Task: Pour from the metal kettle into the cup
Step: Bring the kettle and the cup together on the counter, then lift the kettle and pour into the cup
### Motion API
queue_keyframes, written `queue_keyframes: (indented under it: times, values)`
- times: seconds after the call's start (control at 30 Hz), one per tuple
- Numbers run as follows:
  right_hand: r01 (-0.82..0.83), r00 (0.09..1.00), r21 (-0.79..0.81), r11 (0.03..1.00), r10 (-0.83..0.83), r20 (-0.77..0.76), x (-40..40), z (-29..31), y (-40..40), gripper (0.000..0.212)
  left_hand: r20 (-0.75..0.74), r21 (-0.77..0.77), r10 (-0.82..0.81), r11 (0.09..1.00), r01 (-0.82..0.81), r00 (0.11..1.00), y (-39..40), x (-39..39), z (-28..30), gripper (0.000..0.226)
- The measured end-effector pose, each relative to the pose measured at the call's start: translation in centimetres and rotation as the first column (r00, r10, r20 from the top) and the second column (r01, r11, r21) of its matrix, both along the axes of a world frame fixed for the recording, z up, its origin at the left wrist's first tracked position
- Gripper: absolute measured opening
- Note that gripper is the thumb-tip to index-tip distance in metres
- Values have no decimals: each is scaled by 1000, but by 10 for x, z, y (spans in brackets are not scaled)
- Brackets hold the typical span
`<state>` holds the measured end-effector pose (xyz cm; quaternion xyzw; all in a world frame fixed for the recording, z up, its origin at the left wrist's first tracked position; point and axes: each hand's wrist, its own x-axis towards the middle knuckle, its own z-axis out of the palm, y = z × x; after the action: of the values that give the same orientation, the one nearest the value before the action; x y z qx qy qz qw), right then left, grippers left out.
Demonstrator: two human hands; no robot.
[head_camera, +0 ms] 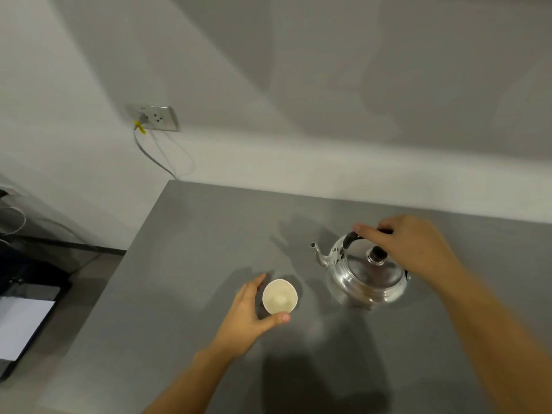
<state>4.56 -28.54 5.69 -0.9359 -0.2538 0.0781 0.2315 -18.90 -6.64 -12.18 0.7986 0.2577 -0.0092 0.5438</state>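
Note:
A shiny metal kettle stands upright on the grey table, its spout pointing left and its lid with a black knob in place. My right hand is wrapped over the kettle's black handle from above. Left of the kettle sits a small white cup, upright and open-topped. My left hand curls around the cup's left side, thumb at its near edge and fingers at its far edge. The cup's inside looks pale; whether any liquid is in it I cannot tell.
The table's left edge runs diagonally from back to front. Beyond it on the left lies a dark device with a white sheet. A wall socket with a plugged cable hangs on the white wall behind.

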Motion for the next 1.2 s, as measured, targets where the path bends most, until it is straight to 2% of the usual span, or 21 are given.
queue_keyframes:
  times: [0.07,0.17,0.33,0.5,0.8,1.03,1.2]
  values:
    - [0,1000,-23,1000,0,-4,-12,1,-2,67,3,-45,-11,999,11,1000,-4,0,-7,120]
    - [-13,1000,-57,998,13,8,-26,-1,-3,71,48,-98,6,995,-1,999,-10,3,-15,114]
    - [-41,998,-121,992,46,39,-43,-1,1,74,100,-57,76,996,-71,992,-17,9,-25,82]
    - [-66,994,-179,982,80,72,-60,-3,14,66,98,-46,105,994,-101,990,-19,10,-30,60]
    - [-145,963,-355,924,214,162,-75,-1,50,60,95,-91,146,986,-138,985,-23,11,-34,57]
    - [-206,918,-478,854,338,208,-91,7,78,52,83,-60,142,989,-138,986,-24,11,-34,59]
    - [-222,873,-558,799,418,251,-103,15,90,55,77,-30,139,990,-137,987,-23,12,-35,61]
